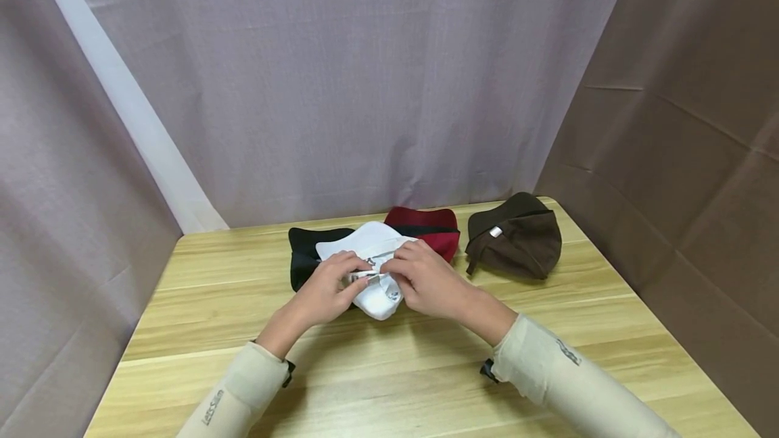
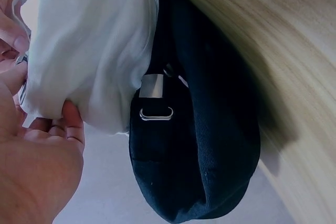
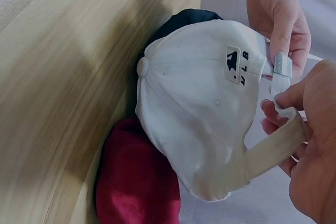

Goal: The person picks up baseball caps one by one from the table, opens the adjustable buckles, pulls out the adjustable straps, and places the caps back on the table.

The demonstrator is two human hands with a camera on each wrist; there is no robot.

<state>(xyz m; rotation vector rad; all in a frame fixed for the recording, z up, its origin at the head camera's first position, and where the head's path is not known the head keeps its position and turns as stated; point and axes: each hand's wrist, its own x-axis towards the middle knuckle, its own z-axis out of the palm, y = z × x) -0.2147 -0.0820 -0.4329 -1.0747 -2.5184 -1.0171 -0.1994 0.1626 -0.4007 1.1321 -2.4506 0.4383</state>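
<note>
A white baseball cap [image 1: 353, 238] lies over parts of a black cap [image 1: 302, 269] and a dark red cap [image 1: 426, 218], its brim toward the curtain. At its back strap, my left hand [image 1: 328, 289] grips the cap beside the metal buckle [image 3: 283, 65], thumb at the buckle and fingers behind the edge. My right hand [image 1: 433, 284] pinches the loose end of the strap [image 3: 275, 148], which bows out between the cap and my fingers. In the left wrist view, the black cap's own metal buckle [image 2: 156, 113] shows beside the white cloth.
A dark brown cap [image 1: 517, 249] lies to the right, near the back right corner of the wooden table [image 1: 377, 384]. Grey curtain [image 1: 365, 86] hangs behind the table, and brown cloth [image 1: 688, 154] borders it on the right.
</note>
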